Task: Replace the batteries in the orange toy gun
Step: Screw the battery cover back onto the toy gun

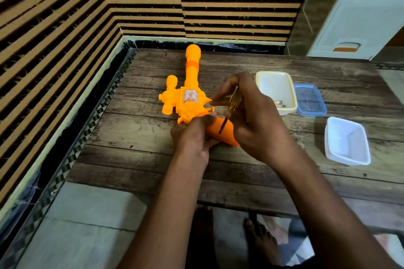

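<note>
Gun (189, 96) on table (131, 133) — label illegible. Left hand (192, 137) grips its handle; right hand (255, 116) grips screwdriver (231, 109), tip on handle. Right of gun — tub (276, 91) holding batteries (279, 102).

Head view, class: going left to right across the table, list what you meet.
orange toy gun → screwdriver in the right hand → cream tub holding batteries → blue lid → white tub

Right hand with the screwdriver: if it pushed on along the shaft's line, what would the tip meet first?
Most likely the orange toy gun's grip: the screwdriver in the right hand already points down at it, though contact is unclear.
</note>
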{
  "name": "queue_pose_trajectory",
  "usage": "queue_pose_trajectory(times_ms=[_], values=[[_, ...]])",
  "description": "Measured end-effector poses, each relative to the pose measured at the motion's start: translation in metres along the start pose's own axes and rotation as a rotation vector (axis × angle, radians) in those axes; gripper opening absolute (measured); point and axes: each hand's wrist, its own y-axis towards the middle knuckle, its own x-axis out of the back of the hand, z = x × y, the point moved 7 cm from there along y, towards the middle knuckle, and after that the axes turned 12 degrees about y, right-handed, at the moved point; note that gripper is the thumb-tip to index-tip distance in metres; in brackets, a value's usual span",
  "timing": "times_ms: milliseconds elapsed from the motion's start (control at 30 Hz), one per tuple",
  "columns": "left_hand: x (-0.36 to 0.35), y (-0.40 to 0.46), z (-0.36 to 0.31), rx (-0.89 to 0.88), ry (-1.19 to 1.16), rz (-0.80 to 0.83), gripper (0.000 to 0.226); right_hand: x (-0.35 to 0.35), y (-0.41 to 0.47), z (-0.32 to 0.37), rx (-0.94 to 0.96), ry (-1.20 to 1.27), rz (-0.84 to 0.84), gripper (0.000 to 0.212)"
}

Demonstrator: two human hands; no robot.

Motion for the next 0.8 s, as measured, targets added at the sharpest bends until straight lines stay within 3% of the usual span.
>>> queue_pose_trajectory(times_ms=[233,500,667,800], values=[[0.002,0.006,0.002,0.004,0.027,-0.014,0.041,0.003,0.001,-0.003,0.044,-0.048,0.001,0.023],[0.002,0.009,0.006,0.003,0.017,-0.029,0.03,-0.02,-0.012,-0.002,0.03,-0.27,-0.25,0.046],[0.002,0.008,0.005,-0.002,-0.002,-0.024,0.033,-0.011,-0.005,0.001,0.041,-0.263,-0.239,0.043],[0.002,0.006,0.003,-0.019,0.001,-0.028,0.023,0.002,0.0,0.002,0.075,-0.243,-0.189,0.037]])
